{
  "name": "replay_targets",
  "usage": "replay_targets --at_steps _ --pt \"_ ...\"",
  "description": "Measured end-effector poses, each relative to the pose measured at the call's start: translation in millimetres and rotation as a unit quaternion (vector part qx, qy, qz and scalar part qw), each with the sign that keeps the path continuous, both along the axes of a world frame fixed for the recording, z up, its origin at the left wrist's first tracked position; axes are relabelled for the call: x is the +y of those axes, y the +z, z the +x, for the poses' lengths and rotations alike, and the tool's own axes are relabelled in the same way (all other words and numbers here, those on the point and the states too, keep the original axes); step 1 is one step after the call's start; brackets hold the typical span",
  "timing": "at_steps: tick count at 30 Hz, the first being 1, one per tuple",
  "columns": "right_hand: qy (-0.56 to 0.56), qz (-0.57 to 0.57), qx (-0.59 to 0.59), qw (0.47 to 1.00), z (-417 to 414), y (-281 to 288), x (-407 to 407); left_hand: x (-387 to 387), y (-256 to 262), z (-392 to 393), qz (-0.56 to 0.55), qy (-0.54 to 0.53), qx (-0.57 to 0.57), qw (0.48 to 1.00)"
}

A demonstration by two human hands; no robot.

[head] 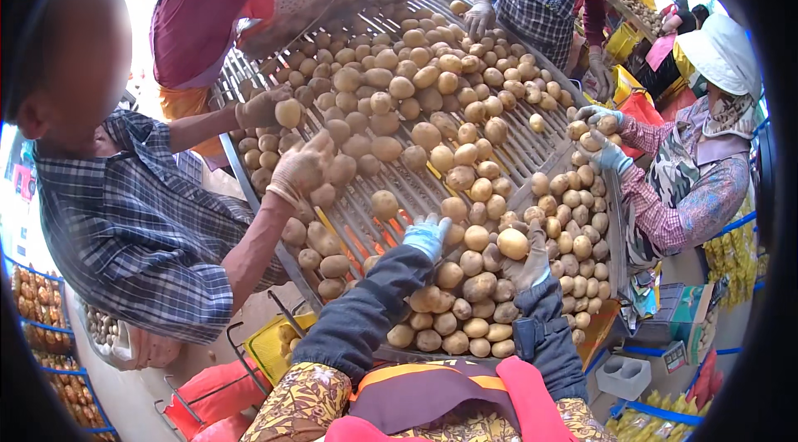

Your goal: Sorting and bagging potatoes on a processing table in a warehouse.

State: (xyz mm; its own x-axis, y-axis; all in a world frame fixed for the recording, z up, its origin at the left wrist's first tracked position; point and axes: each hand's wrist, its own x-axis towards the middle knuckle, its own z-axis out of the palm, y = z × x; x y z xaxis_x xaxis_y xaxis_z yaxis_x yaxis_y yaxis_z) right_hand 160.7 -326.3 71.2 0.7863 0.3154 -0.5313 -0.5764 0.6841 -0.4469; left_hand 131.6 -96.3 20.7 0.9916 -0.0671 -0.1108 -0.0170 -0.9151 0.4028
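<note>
My left hand (426, 237), in a light blue glove, reaches over the metal bars of a sorting table (399, 183). Its fingers are apart beside several potatoes, and nothing shows in its grasp. My right hand (528, 264), in a dirt-stained glove, is curled around a large pale potato (513, 244). Below and between my forearms lies a pile of potatoes (479, 286) against the near rim. To the right, a metal divider (545, 166) runs beside another packed group of potatoes (581, 247).
A person in a plaid shirt (137, 224) handles potatoes on the left. Another person in a white hat (698, 149) holds potatoes on the right. Two more people stand across the table. A yellow crate (268, 342) and a red sack (212, 398) sit low on the left.
</note>
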Motion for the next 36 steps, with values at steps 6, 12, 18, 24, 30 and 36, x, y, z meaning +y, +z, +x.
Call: replay_targets --at_steps 6,12,18,24,30,36 --pt "0.167 -0.447 -0.325 0.817 91 -9 59 38 -17 -26 -0.371 0.173 0.030 0.912" --pt "0.383 -0.736 -0.487 0.272 186 3 199 93 43 -12 -0.060 0.155 -0.010 0.986" --pt "0.524 -0.703 -0.426 0.223 209 0 243 92 28 15 -0.021 0.160 0.222 0.962" --pt "0.528 -0.628 -0.429 0.379 197 22 172 93 18 -28 -0.627 0.254 0.106 0.728" --pt "0.373 -0.520 -0.450 0.623 146 -48 88 44 7 -49 -0.845 0.256 0.112 0.456" --pt "0.519 -0.578 -0.441 0.451 80 3 140 34 -2 -92 -0.892 0.312 0.162 0.284"
